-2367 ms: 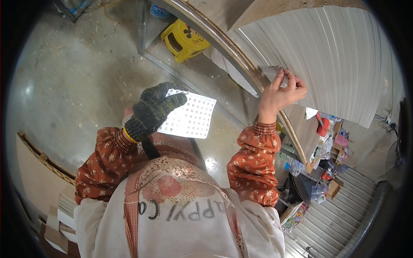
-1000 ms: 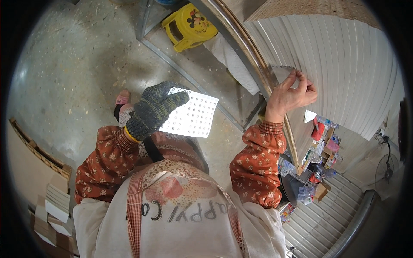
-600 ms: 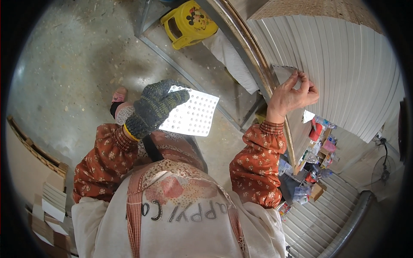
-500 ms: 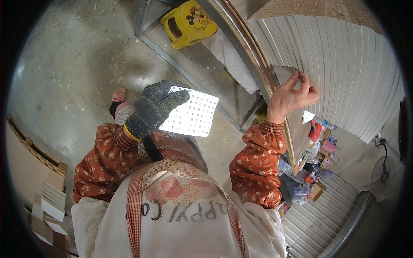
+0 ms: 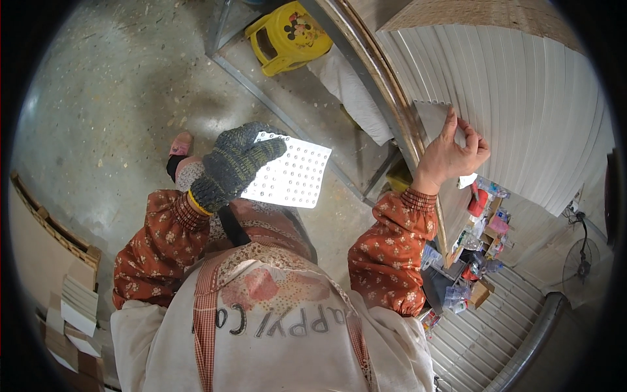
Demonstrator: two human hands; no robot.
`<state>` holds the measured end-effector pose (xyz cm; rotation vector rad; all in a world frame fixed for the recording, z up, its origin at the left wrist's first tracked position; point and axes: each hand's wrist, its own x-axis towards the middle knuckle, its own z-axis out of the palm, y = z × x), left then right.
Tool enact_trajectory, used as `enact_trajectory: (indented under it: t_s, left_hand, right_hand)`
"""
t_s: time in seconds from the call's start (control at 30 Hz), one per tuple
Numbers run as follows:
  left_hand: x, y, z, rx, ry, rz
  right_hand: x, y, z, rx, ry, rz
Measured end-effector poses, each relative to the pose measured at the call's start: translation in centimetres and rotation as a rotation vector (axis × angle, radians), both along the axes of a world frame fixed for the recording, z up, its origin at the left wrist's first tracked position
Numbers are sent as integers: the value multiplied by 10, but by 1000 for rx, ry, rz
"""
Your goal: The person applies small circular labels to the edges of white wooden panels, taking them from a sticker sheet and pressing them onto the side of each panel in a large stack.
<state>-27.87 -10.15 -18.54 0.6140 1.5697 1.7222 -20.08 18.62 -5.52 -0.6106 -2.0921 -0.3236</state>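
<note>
My left hand (image 5: 238, 160), in a dark knitted work glove with a yellow cuff edge, grips a white sticker sheet (image 5: 297, 171) by its left side. Rows of small printed round stickers cover the sheet, with some blank gaps toward its lower left. My bare right hand (image 5: 454, 151) is over the near end of a stack of long pale panels (image 5: 496, 98). One digit stretches up to the end of a row of small round marks (image 5: 432, 102) on the panels; the other fingers are curled apart from it. Nothing shows between them.
The panels lie on a wood-edged table (image 5: 385, 72). Beneath it are a yellow plastic stool (image 5: 290, 38) and a metal frame (image 5: 261, 95). Clutter, including a red object (image 5: 478, 201), stands beyond my right arm near a fan (image 5: 580, 261). Cut boards (image 5: 80, 307) lie at lower left.
My right hand has shifted slightly right and nearer to me. Its digits, bunched at the tips before, have separated, one now extended. The left hand and sticker sheet have hardly moved.
</note>
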Motion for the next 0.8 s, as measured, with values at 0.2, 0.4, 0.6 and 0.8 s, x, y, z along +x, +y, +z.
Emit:
enact_trajectory:
  t_s: [0.2,0.4,0.6,0.8]
  left_hand:
    - [-5,5,0,17,25,8]
    - [-15,16,39,26,-219,-15]
    - [-28,22,70,49,173,-96]
    - [-22,42,65,164,890,-62]
  right_hand:
    - [6,-9,10,-227,9,-40]
    - [-8,-8,17,-186,-149,-221]
    - [9,-24,36,-412,-212,-191]
    - [13,-87,45,-781,-372,594]
